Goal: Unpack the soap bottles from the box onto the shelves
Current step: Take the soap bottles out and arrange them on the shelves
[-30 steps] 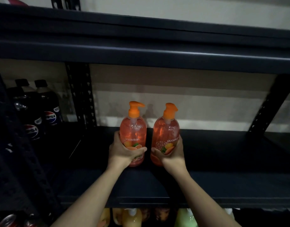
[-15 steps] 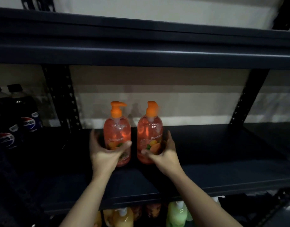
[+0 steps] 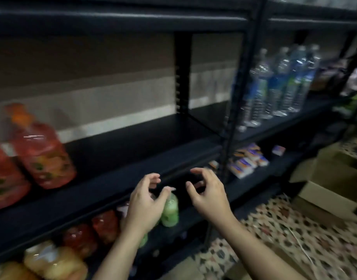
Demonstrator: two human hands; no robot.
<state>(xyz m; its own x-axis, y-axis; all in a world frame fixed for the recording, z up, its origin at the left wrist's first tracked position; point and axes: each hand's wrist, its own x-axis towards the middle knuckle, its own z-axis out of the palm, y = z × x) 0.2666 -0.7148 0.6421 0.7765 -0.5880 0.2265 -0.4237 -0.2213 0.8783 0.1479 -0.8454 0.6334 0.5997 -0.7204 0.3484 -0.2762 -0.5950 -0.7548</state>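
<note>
Head cam: your left hand and right hand hang empty, fingers loosely curled, well apart from two orange soap bottles on the dark shelf.

Before me, orange-red soap bottles with orange pumps on a black shelf. Below, a pale green bottle. Clear water bottles carry blue labels. The floor is speckled beige and brown.

Water bottles, small cartons, patterned floor
</note>
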